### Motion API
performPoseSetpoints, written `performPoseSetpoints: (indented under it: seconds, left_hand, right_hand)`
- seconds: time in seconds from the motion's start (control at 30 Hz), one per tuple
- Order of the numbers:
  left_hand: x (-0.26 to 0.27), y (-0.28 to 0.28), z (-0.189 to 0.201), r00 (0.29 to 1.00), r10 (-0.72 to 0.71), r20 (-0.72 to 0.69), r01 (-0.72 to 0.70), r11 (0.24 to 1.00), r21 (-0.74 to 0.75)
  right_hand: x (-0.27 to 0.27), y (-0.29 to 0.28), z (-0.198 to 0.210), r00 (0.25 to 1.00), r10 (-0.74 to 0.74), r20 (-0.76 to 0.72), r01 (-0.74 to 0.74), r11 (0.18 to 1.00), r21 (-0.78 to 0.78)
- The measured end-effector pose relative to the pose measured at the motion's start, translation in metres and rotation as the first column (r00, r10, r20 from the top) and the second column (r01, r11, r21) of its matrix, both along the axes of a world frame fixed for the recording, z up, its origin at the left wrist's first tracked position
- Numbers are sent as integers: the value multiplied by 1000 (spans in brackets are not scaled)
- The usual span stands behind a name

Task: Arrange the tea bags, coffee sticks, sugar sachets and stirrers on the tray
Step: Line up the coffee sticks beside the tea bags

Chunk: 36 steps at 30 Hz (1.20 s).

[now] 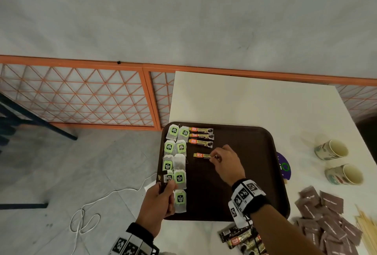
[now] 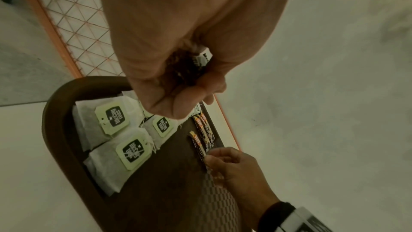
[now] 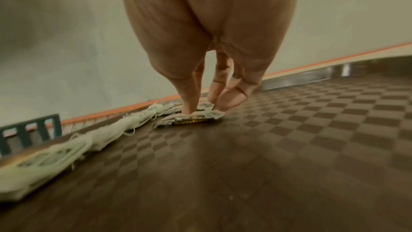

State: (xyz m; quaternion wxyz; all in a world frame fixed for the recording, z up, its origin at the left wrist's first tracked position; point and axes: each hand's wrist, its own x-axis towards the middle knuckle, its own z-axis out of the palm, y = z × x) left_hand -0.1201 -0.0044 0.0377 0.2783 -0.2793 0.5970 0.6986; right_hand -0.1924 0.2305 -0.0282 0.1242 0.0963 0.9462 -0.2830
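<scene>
A dark brown tray lies on the white table. Tea bags with green tags fill two columns along its left side. Three coffee sticks lie in a stack of rows at the tray's far end. Just below them lies a fourth coffee stick, flat on the tray; my right hand pinches its right end. In the right wrist view the fingertips come down on that stick. My left hand hovers over the tray's left edge and grips a bundle of coffee sticks.
Off the tray, brown sugar sachets are piled at the right beside wooden stirrers. Loose coffee sticks lie near the front edge. Two paper cups lie on their sides. A purple disc pokes out beside the tray.
</scene>
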Motion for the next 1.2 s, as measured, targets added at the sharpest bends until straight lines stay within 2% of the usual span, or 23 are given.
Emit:
performPoseSetpoints:
  seconds: [0.1, 0.4, 0.73, 0.9, 1.0, 1.1, 1.13, 1.2]
  left_hand:
    - [-2, -6, 2, 1000, -25, -16, 25, 1000, -7]
    - [-7, -33, 7, 998, -51, -26, 49, 997, -57]
    - [-7, -37, 7, 999, -18, -26, 18, 1000, 0]
    - [-7, -31, 8, 998, 58, 9, -59, 992, 109]
    - [-10, -20, 10, 997, 76, -12, -73, 985, 159]
    - [-11, 0, 16, 996, 87, 3, -86, 973, 216]
    - [-11, 7, 19, 996, 89, 9, -88, 968, 236]
    - [-8, 20, 23, 997, 73, 9, -73, 965, 251]
  right_hand:
    - [-9, -17, -4, 998, 55, -14, -55, 998, 9]
    - [-35, -34, -6, 999, 24, -46, -23, 1000, 13]
    - [-33, -29, -2, 999, 27, -41, -24, 998, 61]
    - [-23, -33, 18, 995, 15, -95, -12, 999, 32]
    - [1, -48, 54, 990, 81, -114, -94, 990, -109]
    - [41, -68, 90, 960, 276, 37, -245, 901, -356]
    - [53, -73, 96, 950, 308, 48, -262, 871, -415]
    - [70, -75, 97, 961, 277, 4, -237, 828, -509]
